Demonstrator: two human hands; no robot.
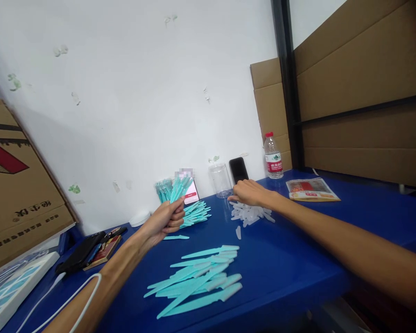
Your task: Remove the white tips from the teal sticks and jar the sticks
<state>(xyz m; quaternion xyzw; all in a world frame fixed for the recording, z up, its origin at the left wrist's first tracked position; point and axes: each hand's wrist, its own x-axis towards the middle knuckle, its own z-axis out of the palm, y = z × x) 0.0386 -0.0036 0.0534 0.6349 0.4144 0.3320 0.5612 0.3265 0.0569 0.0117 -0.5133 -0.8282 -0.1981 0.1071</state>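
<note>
My left hand (169, 217) is closed around a bunch of turquoise eyebrow razors (180, 187), blades pointing up. Behind it lies a pile of similar razors (198, 213), with a single razor (176, 237) in front. My right hand (248, 192) hangs over a heap of translucent white blade caps (249, 213), fingers curled down; whatever they hold is hidden. One loose cap (238, 232) lies apart from the heap. Nearer to me, several razors with caps on their ends (203, 277) are spread on the blue table (280, 259).
At the wall stand a clear plastic jar (220, 181), a container full of razors (163, 189), a lit phone (191, 192), a dark phone (238, 169) and a water bottle (273, 157). A packet (312, 189) lies right; a black pouch (81, 252) and power strip (21, 286) left.
</note>
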